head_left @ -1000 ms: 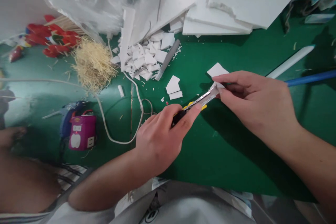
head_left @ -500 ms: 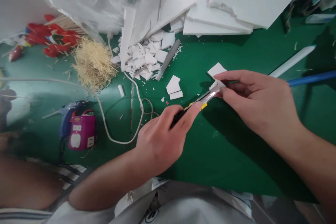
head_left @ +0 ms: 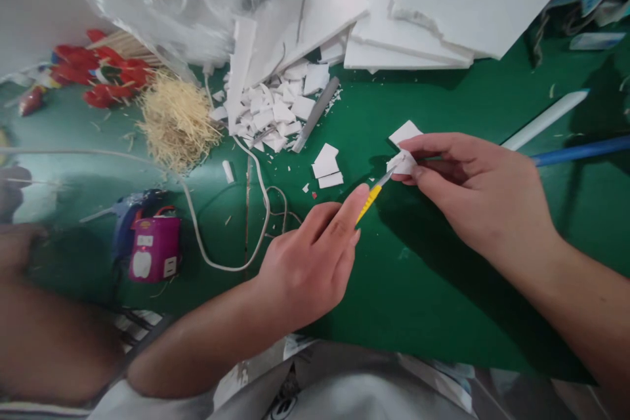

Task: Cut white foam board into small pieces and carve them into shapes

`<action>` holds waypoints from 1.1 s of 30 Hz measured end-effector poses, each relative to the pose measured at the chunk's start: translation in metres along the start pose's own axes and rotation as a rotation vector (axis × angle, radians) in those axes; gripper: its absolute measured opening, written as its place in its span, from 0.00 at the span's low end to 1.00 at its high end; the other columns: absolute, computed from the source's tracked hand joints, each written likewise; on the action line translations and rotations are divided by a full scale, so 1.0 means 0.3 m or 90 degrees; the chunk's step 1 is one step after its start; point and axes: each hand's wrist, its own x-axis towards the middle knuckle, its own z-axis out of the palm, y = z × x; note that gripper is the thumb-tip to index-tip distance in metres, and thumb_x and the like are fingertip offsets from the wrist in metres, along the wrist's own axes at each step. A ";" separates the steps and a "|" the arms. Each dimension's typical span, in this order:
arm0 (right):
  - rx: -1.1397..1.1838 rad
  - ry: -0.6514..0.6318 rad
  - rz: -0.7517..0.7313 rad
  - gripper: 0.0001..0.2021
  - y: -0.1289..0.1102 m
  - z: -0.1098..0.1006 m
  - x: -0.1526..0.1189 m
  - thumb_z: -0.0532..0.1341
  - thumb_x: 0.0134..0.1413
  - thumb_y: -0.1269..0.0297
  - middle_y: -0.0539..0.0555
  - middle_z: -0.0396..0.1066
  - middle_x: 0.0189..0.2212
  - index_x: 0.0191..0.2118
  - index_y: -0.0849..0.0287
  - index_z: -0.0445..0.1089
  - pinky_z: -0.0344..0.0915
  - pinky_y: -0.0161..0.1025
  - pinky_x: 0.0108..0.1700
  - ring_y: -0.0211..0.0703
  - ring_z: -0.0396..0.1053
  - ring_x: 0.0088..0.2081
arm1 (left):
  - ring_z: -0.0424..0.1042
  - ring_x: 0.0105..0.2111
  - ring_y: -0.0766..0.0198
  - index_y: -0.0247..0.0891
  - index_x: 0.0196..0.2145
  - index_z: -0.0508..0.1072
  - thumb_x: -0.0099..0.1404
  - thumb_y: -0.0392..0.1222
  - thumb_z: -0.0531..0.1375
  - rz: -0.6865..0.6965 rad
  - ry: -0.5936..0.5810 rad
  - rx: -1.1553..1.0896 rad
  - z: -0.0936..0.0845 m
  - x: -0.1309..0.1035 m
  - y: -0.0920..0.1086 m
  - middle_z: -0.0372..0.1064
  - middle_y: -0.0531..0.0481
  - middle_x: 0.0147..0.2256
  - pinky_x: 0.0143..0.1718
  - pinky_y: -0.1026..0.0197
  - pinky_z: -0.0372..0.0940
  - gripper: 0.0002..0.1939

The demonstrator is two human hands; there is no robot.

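Observation:
My left hand (head_left: 312, 252) is closed around a yellow box cutter (head_left: 369, 203), its blade slanting up to the right. The blade's tip meets the edge of a small white foam piece (head_left: 402, 163). That piece is pinched between the thumb and fingers of my right hand (head_left: 485, 187), just above the table. Behind my right fingertips a flat white foam square (head_left: 406, 133) lies on the green surface. Left of the blade rest two small cut foam pieces (head_left: 327, 163) among crumbs. My right fingers partly cover the held piece.
A heap of foam scraps (head_left: 275, 105) and large foam sheets (head_left: 443, 0) lie at the back. Left are a straw bundle (head_left: 177, 121), a purple power adapter (head_left: 155, 246) and a white cable (head_left: 197, 230). A blue rod (head_left: 585, 149) lies right. Another person's arm (head_left: 54, 335) is at lower left.
The cutter has turned in my left hand, its blade now touching the foam at the tip instead of lying along it. The foam piece has tilted, showing more of its face.

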 end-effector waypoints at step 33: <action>0.063 -0.010 0.014 0.09 -0.005 0.014 0.003 0.68 0.52 0.71 0.49 0.82 0.33 0.39 0.51 0.78 0.80 0.40 0.42 0.43 0.81 0.35 | 0.76 0.42 0.70 0.27 0.65 0.63 0.77 0.32 0.51 -0.042 -0.052 -0.140 -0.003 -0.003 0.011 0.77 0.42 0.49 0.36 0.75 0.72 0.22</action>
